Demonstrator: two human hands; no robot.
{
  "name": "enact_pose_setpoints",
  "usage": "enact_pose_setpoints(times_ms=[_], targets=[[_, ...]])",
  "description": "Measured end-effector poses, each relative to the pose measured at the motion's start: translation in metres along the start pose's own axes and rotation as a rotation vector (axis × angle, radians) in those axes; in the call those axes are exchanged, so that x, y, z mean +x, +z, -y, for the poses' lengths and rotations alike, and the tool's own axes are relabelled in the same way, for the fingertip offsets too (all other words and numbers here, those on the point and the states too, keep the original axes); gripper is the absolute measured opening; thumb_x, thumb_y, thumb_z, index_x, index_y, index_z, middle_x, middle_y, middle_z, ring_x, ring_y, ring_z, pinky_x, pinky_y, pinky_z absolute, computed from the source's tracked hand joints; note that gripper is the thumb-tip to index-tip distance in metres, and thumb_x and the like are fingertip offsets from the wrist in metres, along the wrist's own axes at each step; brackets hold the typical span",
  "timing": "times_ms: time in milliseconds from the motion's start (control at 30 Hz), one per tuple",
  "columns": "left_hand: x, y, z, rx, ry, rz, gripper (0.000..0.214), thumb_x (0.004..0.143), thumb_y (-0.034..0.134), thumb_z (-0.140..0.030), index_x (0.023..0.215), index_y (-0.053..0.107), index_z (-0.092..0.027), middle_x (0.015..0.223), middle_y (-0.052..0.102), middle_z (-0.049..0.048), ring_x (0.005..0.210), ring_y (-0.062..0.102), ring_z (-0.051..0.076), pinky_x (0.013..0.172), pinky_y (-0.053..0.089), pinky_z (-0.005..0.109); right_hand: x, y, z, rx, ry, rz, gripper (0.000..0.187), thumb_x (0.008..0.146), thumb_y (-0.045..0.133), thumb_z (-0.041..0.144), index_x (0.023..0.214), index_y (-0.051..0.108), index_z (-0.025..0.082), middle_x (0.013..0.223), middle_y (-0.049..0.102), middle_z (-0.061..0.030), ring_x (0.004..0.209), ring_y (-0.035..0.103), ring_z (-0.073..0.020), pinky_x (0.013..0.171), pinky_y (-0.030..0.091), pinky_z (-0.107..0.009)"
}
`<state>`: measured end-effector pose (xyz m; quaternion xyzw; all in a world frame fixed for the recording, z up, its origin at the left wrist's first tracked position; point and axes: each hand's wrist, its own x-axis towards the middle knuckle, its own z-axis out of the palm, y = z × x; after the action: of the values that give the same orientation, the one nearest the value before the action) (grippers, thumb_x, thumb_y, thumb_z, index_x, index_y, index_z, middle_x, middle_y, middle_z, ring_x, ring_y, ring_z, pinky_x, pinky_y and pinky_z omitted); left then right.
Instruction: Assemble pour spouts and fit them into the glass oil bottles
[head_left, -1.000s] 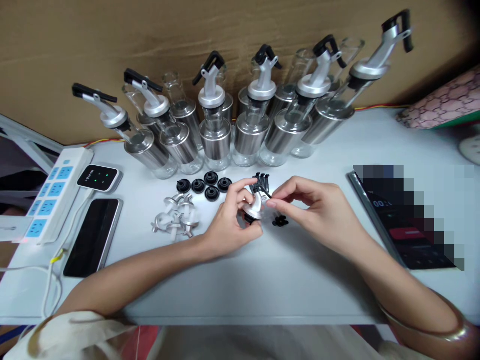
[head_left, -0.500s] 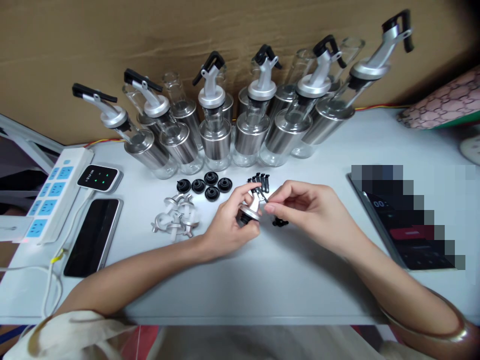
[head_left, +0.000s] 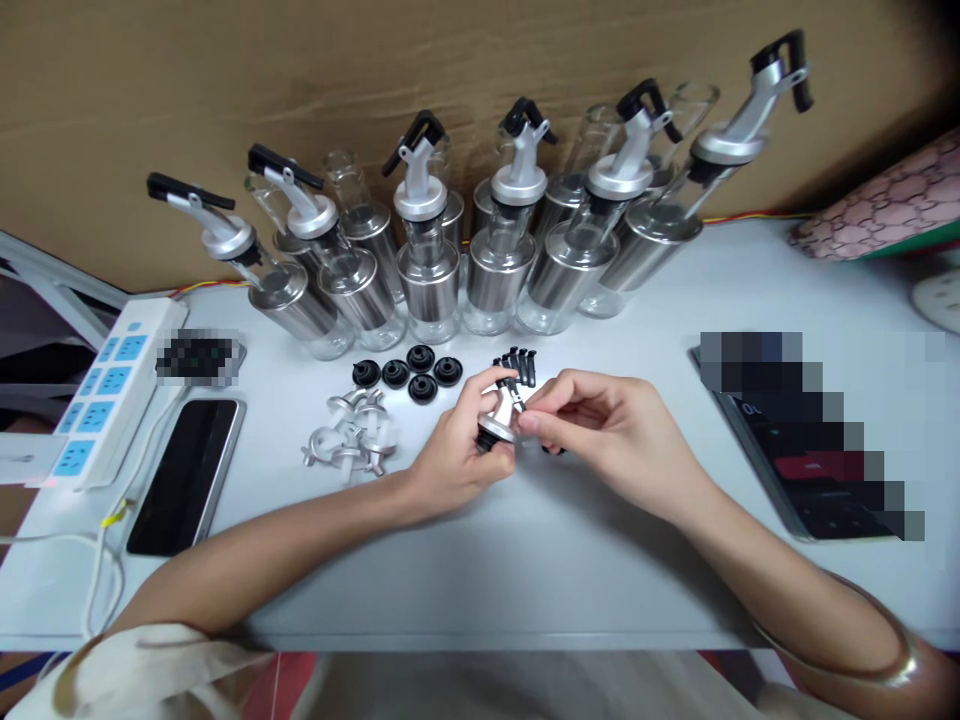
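Note:
My left hand (head_left: 461,437) is closed around a silver pour spout (head_left: 496,428) with a black ribbed stopper at its base, thumb beneath and index finger over the top. Pinched between the thumb and fingers of my right hand (head_left: 592,425) is a small black lever (head_left: 520,400), held against the upper end of the spout. Its far end is partly hidden by the fingers. Just behind the hands lie several more black levers (head_left: 531,368). Small black parts under my right hand are mostly covered.
Several glass bottles with steel sleeves (head_left: 427,285), some topped with spouts, line the cardboard (head_left: 225,80). Black stoppers (head_left: 421,388) and silver spout pieces (head_left: 349,440) lie left of my hands. A phone (head_left: 186,478), power strip (head_left: 112,385) and tablet (head_left: 795,470) lie farther out.
My right hand has moved slightly left, bringing the black lever closer against the spout. My left hand keeps its grip on the spout. The camera view has shifted slightly.

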<state>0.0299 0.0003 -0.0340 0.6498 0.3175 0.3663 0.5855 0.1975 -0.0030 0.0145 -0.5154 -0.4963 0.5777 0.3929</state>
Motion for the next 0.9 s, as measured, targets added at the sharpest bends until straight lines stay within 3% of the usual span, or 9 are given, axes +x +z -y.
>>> enact_pose_setpoints(times_ms=[100,367,467,567,667,800,900], targets=[[0.000,0.000,0.002,0.000,0.023,-0.015,0.050,0.084,0.055,-0.031,0.127,0.031,-0.022,0.075,0.048,-0.0050,0.059,0.041,0.010,0.060,0.036,0.023,0.000,-0.004,0.001,-0.001,-0.001,0.024,0.026,0.065,0.081,0.036,0.061,0.064,0.017,0.063,0.067,-0.0019,0.051,0.053,-0.0103,0.052,0.045,-0.025],[-0.006,-0.001,0.010,-0.073,0.120,0.001,0.065,0.089,0.048,-0.058,0.139,0.025,-0.023,0.080,0.054,-0.0018,0.062,0.050,0.012,0.062,0.044,0.026,0.002,-0.001,-0.003,0.132,-0.009,0.257,0.020,0.080,0.071,0.036,0.076,0.059,0.021,0.070,0.065,0.0023,0.066,0.064,-0.0139,0.069,0.052,-0.027],[-0.005,-0.001,0.008,-0.005,0.139,0.017,0.066,0.091,0.049,-0.053,0.144,0.021,-0.025,0.091,0.058,0.0026,0.071,0.055,0.014,0.067,0.047,0.028,0.003,-0.001,-0.006,0.112,-0.031,0.265,0.020,0.084,0.065,0.042,0.082,0.063,0.023,0.083,0.064,-0.0002,0.074,0.064,-0.0151,0.077,0.053,-0.030],[-0.004,-0.001,0.007,0.062,0.141,-0.046,0.064,0.091,0.053,-0.046,0.143,0.021,-0.028,0.107,0.057,0.0062,0.085,0.057,0.017,0.074,0.049,0.030,0.003,-0.003,-0.009,0.045,-0.111,0.229,0.028,0.085,0.061,0.051,0.089,0.069,0.025,0.104,0.063,-0.0055,0.098,0.063,-0.0208,0.092,0.049,-0.037],[-0.002,0.000,0.006,0.110,0.136,-0.108,0.058,0.090,0.058,-0.038,0.139,0.028,-0.031,0.107,0.054,0.0039,0.089,0.056,0.016,0.077,0.049,0.030,0.003,-0.004,-0.010,-0.019,-0.142,0.220,0.032,0.084,0.061,0.054,0.091,0.071,0.025,0.117,0.060,-0.0085,0.119,0.054,-0.0246,0.100,0.044,-0.039],[-0.001,0.003,0.005,0.090,0.175,-0.085,0.058,0.089,0.058,-0.024,0.136,0.026,-0.035,0.106,0.052,0.0012,0.086,0.055,0.013,0.076,0.047,0.028,0.001,-0.001,-0.010,0.011,-0.141,0.218,0.021,0.083,0.065,0.044,0.090,0.067,0.024,0.124,0.058,-0.0074,0.119,0.055,-0.0227,0.097,0.045,-0.036],[-0.001,0.003,0.005,0.080,0.210,-0.080,0.062,0.088,0.055,-0.017,0.137,0.023,-0.036,0.116,0.050,0.0036,0.097,0.055,0.016,0.083,0.046,0.031,0.000,0.001,-0.011,0.004,-0.159,0.162,0.018,0.083,0.064,0.039,0.093,0.063,0.023,0.116,0.062,-0.0070,0.113,0.057,-0.0226,0.093,0.045,-0.036]])
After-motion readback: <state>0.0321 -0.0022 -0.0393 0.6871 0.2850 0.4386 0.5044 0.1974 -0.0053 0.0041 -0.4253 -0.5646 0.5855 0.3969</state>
